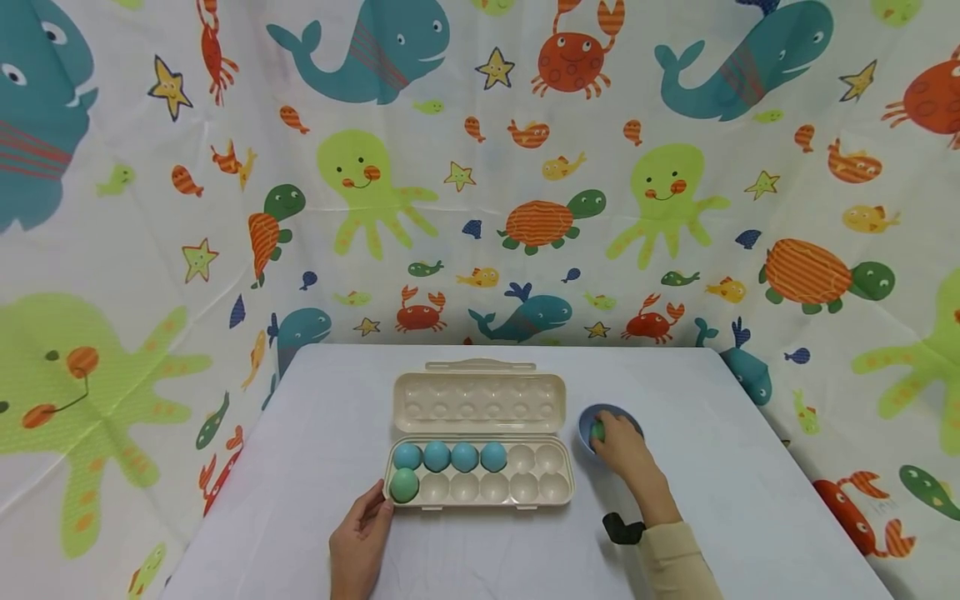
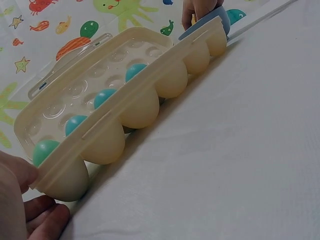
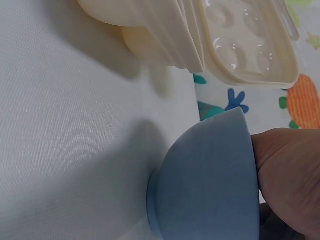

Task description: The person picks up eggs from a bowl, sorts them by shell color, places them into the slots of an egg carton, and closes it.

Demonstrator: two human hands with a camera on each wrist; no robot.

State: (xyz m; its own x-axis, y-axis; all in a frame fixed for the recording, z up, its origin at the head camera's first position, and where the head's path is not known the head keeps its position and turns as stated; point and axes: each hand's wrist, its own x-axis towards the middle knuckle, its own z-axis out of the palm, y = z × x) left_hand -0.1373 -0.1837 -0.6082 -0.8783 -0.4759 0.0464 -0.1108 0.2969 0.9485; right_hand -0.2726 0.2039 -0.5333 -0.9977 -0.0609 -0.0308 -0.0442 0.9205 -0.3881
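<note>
A cream plastic egg carton (image 1: pixel 480 492) lies with its lid (image 1: pixel 480 404) folded back. Its far row holds several blue balls (image 1: pixel 465 457) from the left end on, and a green ball (image 1: pixel 404 485) sits in the near-left cup. At that left corner my left hand (image 1: pixel 360 533) grips the carton, thumb over the rim and fingers low beside the end cup (image 2: pixel 65 180). My right hand (image 1: pixel 626 450) reaches into a blue bowl (image 3: pixel 210 180) to the carton's right, its fingers around another green ball (image 1: pixel 597 431). In the right wrist view the bowl's wall hides the fingertips.
The carton and bowl stand on a table with a white cloth (image 1: pixel 300 433). A curtain (image 1: pixel 480 275) printed with sea animals hangs behind and along both sides. A black strap end (image 1: pixel 622 529) sticks out by the right wrist, next to a beige sleeve (image 1: pixel 675 558).
</note>
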